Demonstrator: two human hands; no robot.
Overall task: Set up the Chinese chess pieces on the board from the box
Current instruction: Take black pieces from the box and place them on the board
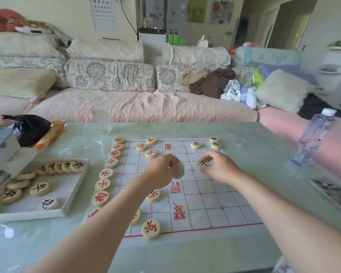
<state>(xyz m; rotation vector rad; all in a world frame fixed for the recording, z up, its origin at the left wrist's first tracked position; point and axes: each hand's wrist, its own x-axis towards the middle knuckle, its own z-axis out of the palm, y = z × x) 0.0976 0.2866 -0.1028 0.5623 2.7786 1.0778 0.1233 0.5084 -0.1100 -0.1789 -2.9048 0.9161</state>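
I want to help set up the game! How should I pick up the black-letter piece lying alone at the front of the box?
That piece lies flat in the white box, letter side up, so come straight down from above and pinch its round edge on two opposite sides. Bare box floor shows all round it, so nothing should get in the way.

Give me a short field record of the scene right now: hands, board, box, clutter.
left hand: over mid-board, holds a blurred piece, face unreadable
right hand: pinches a black-lettered piece over the right half
board: red pieces lined along its left edge; three placed black pieces at the far right corner
box: left of the board, unplaced black pieces inside
clutter: water bottle, glass, black pouch
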